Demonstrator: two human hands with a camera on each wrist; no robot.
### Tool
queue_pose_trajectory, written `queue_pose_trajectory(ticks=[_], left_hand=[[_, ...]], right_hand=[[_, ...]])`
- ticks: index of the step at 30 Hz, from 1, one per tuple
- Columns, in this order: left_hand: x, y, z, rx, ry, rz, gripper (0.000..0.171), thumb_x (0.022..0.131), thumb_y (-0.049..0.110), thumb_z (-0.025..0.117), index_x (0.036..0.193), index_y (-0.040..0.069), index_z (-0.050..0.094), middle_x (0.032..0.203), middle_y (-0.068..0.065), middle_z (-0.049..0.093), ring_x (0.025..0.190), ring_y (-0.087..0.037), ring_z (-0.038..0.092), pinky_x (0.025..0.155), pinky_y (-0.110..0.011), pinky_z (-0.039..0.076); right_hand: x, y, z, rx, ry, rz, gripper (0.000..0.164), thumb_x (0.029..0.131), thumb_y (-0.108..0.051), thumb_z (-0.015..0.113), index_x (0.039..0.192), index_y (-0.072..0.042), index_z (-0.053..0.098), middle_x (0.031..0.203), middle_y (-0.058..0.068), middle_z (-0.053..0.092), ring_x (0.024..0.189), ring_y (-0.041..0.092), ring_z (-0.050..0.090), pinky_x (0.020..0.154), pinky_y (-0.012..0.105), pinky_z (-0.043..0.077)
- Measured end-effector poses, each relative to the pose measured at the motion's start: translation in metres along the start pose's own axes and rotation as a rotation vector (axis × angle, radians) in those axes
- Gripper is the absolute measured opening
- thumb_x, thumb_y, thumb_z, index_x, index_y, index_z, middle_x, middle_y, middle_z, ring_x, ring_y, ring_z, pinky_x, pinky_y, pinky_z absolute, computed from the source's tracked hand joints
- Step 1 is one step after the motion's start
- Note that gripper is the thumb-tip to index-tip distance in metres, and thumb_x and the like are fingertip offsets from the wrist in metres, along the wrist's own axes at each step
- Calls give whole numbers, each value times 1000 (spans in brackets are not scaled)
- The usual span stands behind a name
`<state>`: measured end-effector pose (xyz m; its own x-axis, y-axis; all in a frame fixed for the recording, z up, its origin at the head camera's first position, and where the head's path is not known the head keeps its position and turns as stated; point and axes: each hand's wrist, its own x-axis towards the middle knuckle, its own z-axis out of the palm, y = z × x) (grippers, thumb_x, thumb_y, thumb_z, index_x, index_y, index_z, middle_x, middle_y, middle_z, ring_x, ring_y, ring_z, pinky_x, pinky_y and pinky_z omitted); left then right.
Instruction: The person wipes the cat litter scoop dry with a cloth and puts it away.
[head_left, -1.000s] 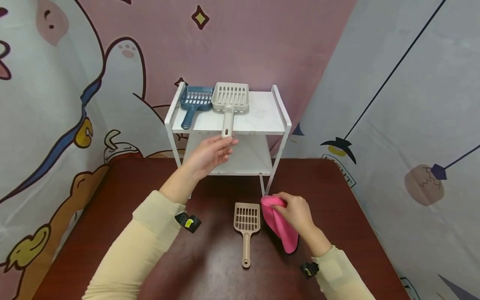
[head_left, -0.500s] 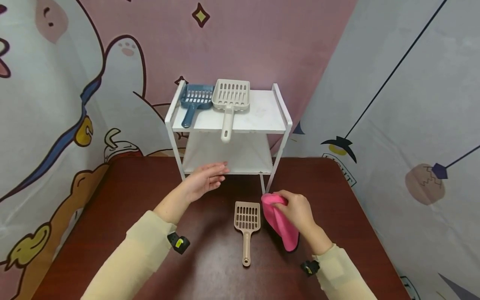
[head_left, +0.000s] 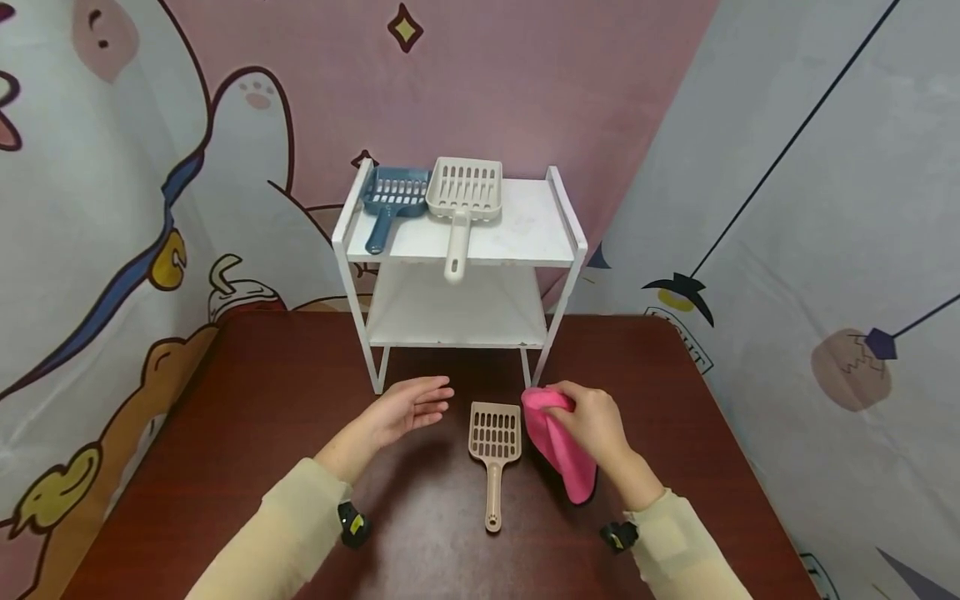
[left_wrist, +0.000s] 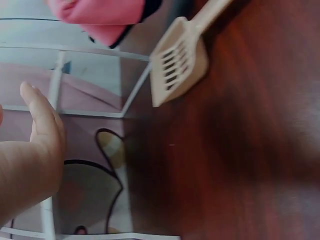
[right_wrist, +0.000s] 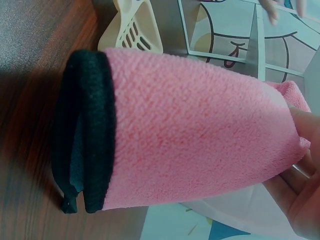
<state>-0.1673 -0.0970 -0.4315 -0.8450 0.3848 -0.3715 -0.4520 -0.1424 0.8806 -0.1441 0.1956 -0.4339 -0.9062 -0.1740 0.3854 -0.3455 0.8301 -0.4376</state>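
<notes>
Over my feed, the left hand (head_left: pixel 408 410) hangs above the counter (head_left: pixel 292 367), fingers nearly straight and close together, gripping nothing. Behind it I have a white two-tier shelf (head_left: pixel 528 229), its legs on the counter. I see two slotted scoops on its top: the blue scoop (head_left: pixel 391 209) towards the left end, then the cream scoop (head_left: pixel 462 215) right beside it, its handle reaching out past the front edge.

Next comes the beige scoop (head_left: pixel 493 458), lying on the counter in front of the shelf, between the two hands. Its long axis runs front to back, slotted head towards the shelf, handle towards the person. That head sits just right of the left fingertips; I can't settle which hand is nearer to it.

Just beside the beige scoop, on its right, hangs the pink cloth (head_left: pixel 558 450), dark-edged and folded. I can't tell whether its lower edge meets the counter. The right hand (head_left: pixel 597 423) pinches its upper end between thumb and fingers.
</notes>
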Motion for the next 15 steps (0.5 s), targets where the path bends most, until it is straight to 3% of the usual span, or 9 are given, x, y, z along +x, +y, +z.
queue_pose_trajectory(ticks=[8,15], left_hand=[[9,-34,-6,0,-23,-39,51,97,22,48,137,-8,37,93,6,67,77,-4,64,74,-20,53],[16,-63,-4,56,-7,-90,49,95,22,51,132,-8,42,92,3,67,78,-7,64,80,-28,54]], right_hand=[[0,-1,0,1,-3,9,28,72,-15,80,97,-6,71,88,9,72,67,18,62,62,35,52],[0,-1,0,-5,6,-7,27,72,-16,80,96,-7,71,87,9,72,68,18,63,62,35,51]])
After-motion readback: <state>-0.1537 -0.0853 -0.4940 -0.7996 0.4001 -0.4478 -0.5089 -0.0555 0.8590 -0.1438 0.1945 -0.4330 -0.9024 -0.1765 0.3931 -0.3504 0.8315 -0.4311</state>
